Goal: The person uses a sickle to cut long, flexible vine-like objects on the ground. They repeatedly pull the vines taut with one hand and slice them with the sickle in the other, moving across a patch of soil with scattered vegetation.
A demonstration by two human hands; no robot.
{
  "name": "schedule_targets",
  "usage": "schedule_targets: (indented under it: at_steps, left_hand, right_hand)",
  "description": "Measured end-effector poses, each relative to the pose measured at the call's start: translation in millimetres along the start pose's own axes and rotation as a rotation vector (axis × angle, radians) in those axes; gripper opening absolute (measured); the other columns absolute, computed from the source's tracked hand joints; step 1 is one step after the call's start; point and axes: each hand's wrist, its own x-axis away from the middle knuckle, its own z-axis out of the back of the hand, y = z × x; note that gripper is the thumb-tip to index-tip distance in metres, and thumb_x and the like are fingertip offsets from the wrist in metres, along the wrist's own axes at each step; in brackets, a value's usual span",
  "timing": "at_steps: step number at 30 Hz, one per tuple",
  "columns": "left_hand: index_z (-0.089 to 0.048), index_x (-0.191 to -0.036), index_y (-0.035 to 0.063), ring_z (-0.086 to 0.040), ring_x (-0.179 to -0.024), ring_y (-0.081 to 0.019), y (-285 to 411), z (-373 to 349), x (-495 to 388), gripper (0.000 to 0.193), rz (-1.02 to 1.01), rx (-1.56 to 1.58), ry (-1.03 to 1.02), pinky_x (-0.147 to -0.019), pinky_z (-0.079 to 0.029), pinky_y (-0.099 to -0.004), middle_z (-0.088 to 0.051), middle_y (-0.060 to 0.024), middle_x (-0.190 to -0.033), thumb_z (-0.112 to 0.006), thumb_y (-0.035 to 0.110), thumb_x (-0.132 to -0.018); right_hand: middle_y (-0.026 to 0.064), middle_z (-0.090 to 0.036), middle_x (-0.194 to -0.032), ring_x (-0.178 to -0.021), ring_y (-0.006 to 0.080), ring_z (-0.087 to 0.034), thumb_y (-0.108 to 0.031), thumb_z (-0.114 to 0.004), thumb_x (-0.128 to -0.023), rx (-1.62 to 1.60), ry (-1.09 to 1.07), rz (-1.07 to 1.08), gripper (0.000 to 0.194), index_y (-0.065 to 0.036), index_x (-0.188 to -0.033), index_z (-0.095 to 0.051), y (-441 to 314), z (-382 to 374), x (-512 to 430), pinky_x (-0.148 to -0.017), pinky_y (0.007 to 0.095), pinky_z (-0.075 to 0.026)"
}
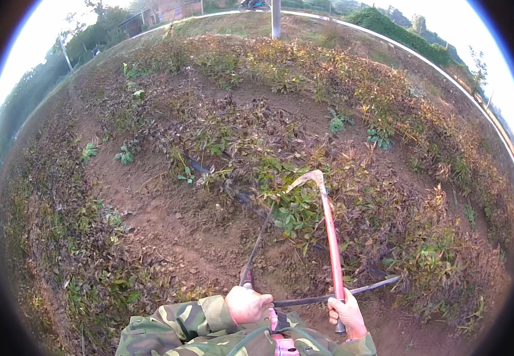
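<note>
My left hand [249, 305] is closed on a long, thin dark strip [258, 242], perhaps a hose or plastic tape. One part runs up from the fist to the leafy plants [295, 216]; another part [377, 285] extends right, past the sickle handle, and ends over the soil. My right hand [348, 313] grips the lower end of a long-handled sickle [333, 249] with a red shaft and a dark, ribbed grip. Its curved, rusty-looking blade [306, 178] points left above the green and brown leaves. Whether my right hand also touches the strip, I cannot tell.
Rows of partly withered plants [257, 129] curve across the field, with brown soil [172, 231] between them. Dark plastic [243, 198] shows among the stems. Farther off stand a pole [276, 20], a pale road [399, 44] and a brick building [168, 13].
</note>
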Motion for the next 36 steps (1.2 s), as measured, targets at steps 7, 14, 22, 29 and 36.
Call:
schedule_targets:
  at_steps: [7, 14, 22, 29, 36]
  left_hand:
    - [-0.067, -0.085, 0.0115, -0.067, -0.062, -0.0352, 33, 31, -13, 0.026, -0.054, 0.080, -0.106, -0.055, -0.052, -0.0471, -0.064, -0.0135, -0.062, -0.060, 0.034, -0.096]
    - [-0.071, -0.089, 0.0137, -0.067, -0.059, -0.0343, 40, 42, -16, 0.037, -0.113, 0.002, -0.156, -0.053, -0.053, -0.0451, -0.064, -0.0124, -0.060, -0.060, 0.048, -0.097]
    - [-0.069, -0.085, 0.0140, -0.066, -0.055, -0.0321, 17, 51, -15, 0.034, -0.239, 0.002, -0.103, -0.048, -0.051, -0.0438, -0.065, -0.0103, -0.060, -0.062, 0.044, -0.098]
    - [-0.067, -0.079, 0.0147, -0.065, -0.051, -0.0291, -11, 65, -4, 0.030, -0.343, -0.006, -0.082, -0.044, -0.049, -0.0411, -0.064, -0.0077, -0.059, -0.067, 0.040, -0.095]
    - [-0.065, -0.073, 0.0127, -0.064, -0.050, -0.0289, -50, 82, 18, 0.031, -0.362, -0.015, -0.091, -0.044, -0.048, -0.0404, -0.060, -0.0085, -0.055, -0.073, 0.037, -0.091]
  right_hand:
    - [0.0052, -0.062, -0.104, -0.051, 0.0088, -0.052, -0.007, -0.067, -0.094, 0.007, -0.035, 0.233, 0.036, -0.005, -0.125, -0.048, 28, -5, -33, -0.042, 0.0274, -0.045]
    - [0.0055, -0.067, -0.094, -0.048, 0.0094, -0.055, -0.013, -0.068, -0.095, 0.253, 0.167, 0.210, 0.027, -0.003, -0.118, -0.056, 26, 39, -13, -0.041, 0.0284, -0.046]
    - [0.0016, -0.060, -0.077, -0.050, 0.0086, -0.055, -0.025, -0.068, -0.098, 0.432, 0.257, 0.178, 0.030, -0.006, -0.118, -0.058, 35, 60, -1, -0.044, 0.0280, -0.046]
    - [0.0055, -0.059, -0.077, -0.056, 0.0138, -0.058, -0.038, -0.069, -0.096, 0.633, 0.152, 0.077, 0.050, -0.002, -0.126, -0.050, 51, 43, 7, -0.049, 0.0319, -0.048]
    - [0.0074, -0.060, -0.079, -0.054, 0.0146, -0.057, -0.036, -0.069, -0.097, 0.656, 0.215, 0.049, 0.054, 0.001, -0.130, -0.047, 67, -7, 23, -0.049, 0.0335, -0.047]
